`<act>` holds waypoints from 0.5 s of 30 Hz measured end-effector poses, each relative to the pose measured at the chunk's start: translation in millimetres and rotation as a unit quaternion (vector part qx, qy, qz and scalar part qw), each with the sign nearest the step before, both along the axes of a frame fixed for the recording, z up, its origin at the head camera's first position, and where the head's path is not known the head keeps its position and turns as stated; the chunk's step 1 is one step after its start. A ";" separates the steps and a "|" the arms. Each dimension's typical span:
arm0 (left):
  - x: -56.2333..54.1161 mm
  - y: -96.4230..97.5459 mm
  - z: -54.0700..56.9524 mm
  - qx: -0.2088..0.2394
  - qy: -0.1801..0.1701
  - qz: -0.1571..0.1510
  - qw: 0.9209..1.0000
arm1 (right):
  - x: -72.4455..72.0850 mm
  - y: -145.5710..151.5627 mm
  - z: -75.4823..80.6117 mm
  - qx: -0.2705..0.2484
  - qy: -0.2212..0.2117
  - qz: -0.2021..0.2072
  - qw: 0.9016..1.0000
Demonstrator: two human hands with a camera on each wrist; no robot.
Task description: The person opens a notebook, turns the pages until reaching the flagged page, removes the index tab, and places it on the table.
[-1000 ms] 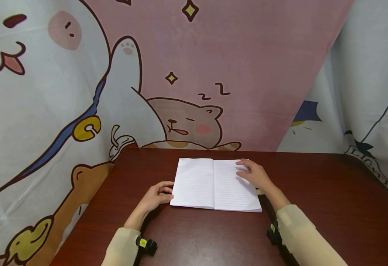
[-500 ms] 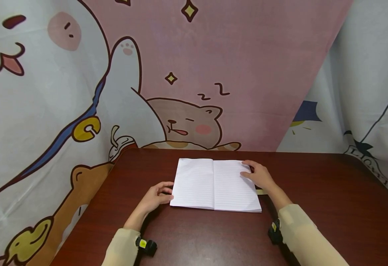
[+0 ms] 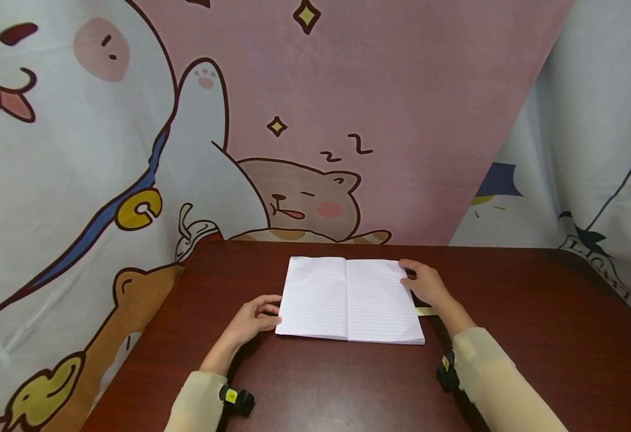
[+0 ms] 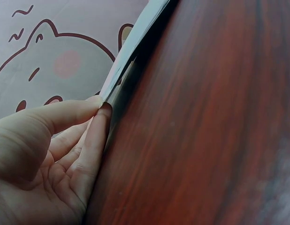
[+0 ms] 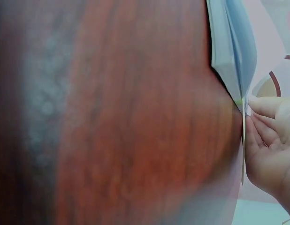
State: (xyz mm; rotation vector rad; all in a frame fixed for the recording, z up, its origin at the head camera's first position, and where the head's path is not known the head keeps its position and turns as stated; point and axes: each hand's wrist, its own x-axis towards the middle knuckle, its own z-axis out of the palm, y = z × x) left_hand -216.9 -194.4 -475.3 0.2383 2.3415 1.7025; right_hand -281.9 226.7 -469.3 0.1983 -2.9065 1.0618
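Observation:
An open lined notebook with blank pages lies flat on the table. At its left edge is my left hand; the left wrist view shows the thumb on top and a finger underneath, pinching the notebook's edge. My right hand is at the upper right edge of the notebook. Seen in the right wrist view, its fingertips come together on the edge of a page, which bows up from the thicker stack below.
A pale yellow strip sticks out from under the notebook's right side. The dark red-brown table extends around it. Cartoon-printed cloth hangs behind the table and along its sides. A black wrist camera sits on the left wrist.
My right hand has slid right, from over the right page to its outer edge, and its fingers have drawn closer together there. The left hand and notebook have stayed in place.

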 end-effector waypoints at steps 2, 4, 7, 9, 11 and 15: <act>0.5 0.0 1.0 0.003 0.000 -0.003 1.000 | 0.0 -0.3 0.7 0.002 -0.004 -0.004 1.000; 1.1 -0.3 2.3 0.006 0.000 -0.004 1.000 | 0.1 -0.8 1.2 0.004 -0.007 -0.007 1.000; 1.6 -0.3 3.1 0.010 -0.001 -0.006 1.000 | -0.3 -1.3 1.1 0.008 -0.010 -0.012 1.000; 1.6 -0.3 3.0 0.011 -0.001 -0.006 1.000 | -0.4 -1.2 0.8 0.010 -0.013 -0.016 1.000; 1.4 -0.3 2.3 0.009 0.000 -0.007 1.000 | -0.5 -1.2 0.7 0.013 -0.015 -0.019 1.000; 0.7 0.3 0.6 0.005 -0.001 0.000 1.000 | -1.2 -0.2 -0.3 0.023 -0.007 -0.023 0.999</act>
